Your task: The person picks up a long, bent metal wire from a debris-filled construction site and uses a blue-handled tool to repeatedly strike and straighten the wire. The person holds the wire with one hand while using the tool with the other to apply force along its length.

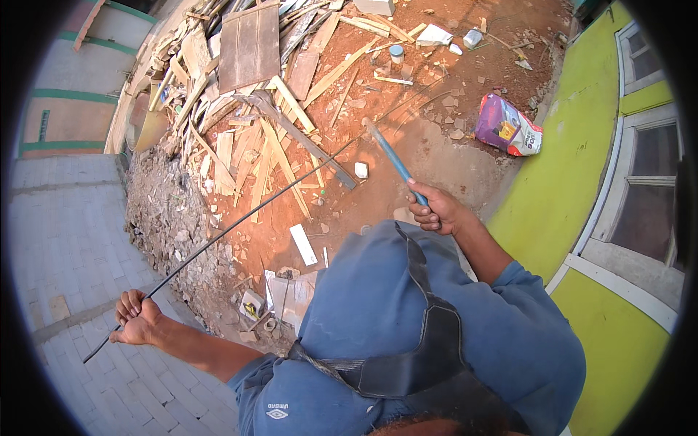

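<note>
A long thin dark metal rod [240, 221] slants across the view from lower left to upper middle. My left hand [138, 317] is closed around it near its lower end, out over the grey paving. In front of me, my right hand [436, 207] grips the lower end of a blue stick-like tool [390, 152]. That tool points up and to the left, and its brownish far tip appears beside the rod. Whether the two touch, I cannot tell.
A heap of scrap wood [254, 138] covers the reddish dirt ahead. By the yellow-green wall [538, 167] lies a purple and white bag [507, 127]. Grey paving [80, 247] runs along the left, edged by rubble [174, 225]. A small jar [396, 54] stands farther off.
</note>
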Tool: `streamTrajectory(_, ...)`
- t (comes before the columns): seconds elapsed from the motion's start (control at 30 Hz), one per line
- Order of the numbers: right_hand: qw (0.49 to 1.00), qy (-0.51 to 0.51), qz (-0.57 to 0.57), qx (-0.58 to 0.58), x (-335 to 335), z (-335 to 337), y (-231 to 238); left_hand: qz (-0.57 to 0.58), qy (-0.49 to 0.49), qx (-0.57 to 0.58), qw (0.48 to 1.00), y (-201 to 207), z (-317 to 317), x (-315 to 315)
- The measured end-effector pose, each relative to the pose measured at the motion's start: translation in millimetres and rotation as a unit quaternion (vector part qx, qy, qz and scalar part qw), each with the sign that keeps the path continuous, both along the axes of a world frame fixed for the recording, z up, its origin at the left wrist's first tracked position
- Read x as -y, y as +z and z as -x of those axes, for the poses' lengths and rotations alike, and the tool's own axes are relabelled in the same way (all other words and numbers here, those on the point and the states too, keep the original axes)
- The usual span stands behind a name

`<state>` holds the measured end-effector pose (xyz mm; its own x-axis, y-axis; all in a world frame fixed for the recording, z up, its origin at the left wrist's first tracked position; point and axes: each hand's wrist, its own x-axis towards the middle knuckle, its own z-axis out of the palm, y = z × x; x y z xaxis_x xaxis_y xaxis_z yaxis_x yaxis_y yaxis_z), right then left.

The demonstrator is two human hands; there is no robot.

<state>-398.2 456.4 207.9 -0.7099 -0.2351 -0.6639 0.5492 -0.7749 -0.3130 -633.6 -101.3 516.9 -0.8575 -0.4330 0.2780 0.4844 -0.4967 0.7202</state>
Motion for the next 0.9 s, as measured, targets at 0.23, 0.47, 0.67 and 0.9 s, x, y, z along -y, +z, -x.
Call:
streamTrajectory(0.23, 0.999, 0.025, -0.023, 0.008, 82, -25, -61, -0.073, 0.051, 0.079, 0.993, -46, 6, 35)
streamTrajectory(0.47, 0.998, 0.049, -0.048, 0.010, 112, -32, -93, -0.063, 0.082, 0.106, 0.989, -61, 17, 54)
streamTrajectory(0.67, 0.994, 0.077, -0.076, -0.013, 102, -25, -121, -0.059, 0.082, 0.109, 0.989, -57, 20, 49)
streamTrajectory(0.9, 0.995, 0.093, -0.042, -0.010, 92, -20, -125, -0.063, 0.095, 0.120, 0.986, -44, 17, 36)
